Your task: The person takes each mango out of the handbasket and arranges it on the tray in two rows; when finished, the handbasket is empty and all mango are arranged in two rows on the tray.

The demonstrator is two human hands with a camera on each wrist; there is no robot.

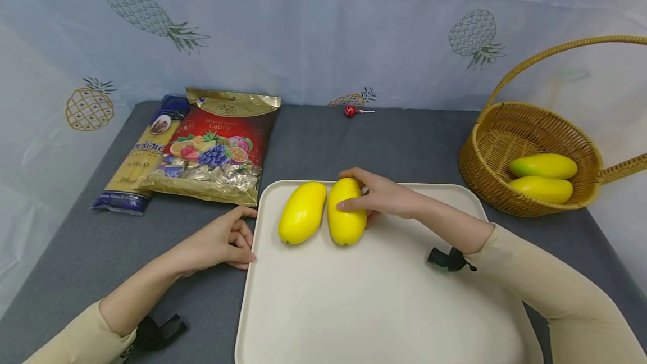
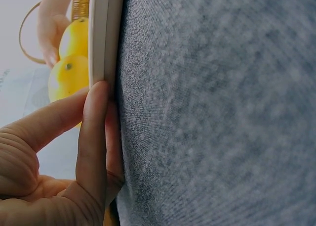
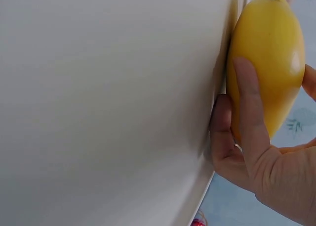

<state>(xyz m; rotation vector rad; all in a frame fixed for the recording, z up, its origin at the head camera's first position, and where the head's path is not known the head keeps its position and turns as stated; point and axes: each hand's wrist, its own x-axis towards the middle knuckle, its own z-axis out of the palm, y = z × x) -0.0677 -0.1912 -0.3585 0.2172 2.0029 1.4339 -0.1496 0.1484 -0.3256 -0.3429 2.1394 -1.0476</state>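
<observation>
Gripping the yellow mango [image 1: 342,226] over the tray's [image 1: 384,302] far-left part, the right hand [image 1: 386,195] is wrapping thumb and fingers around its sides; can't tell if the tray is bearing its weight. The left hand [image 1: 219,243] is touching the tray's left rim; pinching or just bracing, can't tell. Doing this well is probably calling for holding the fruit low and level, and for any letting-go to be slow and even so it isn't rolling, since the second mango [image 1: 303,213] is lying just beside it, toward the tray's left rim, across a narrow gap. Edges: both fruits are sitting near the tray's far rim, so pushing farther is risking a bump. Open room: bare surface is stretching toward the tray's near side; the right forearm is crossing above its right part. Past the tray's far-right corner, the wicker basket [image 1: 497,198] is holding two more mangoes [image 1: 546,165]. The candy bag [image 1: 222,145] is lying by the tray's far-left corner, the lollipop [image 1: 350,111] beyond its far rim.
</observation>
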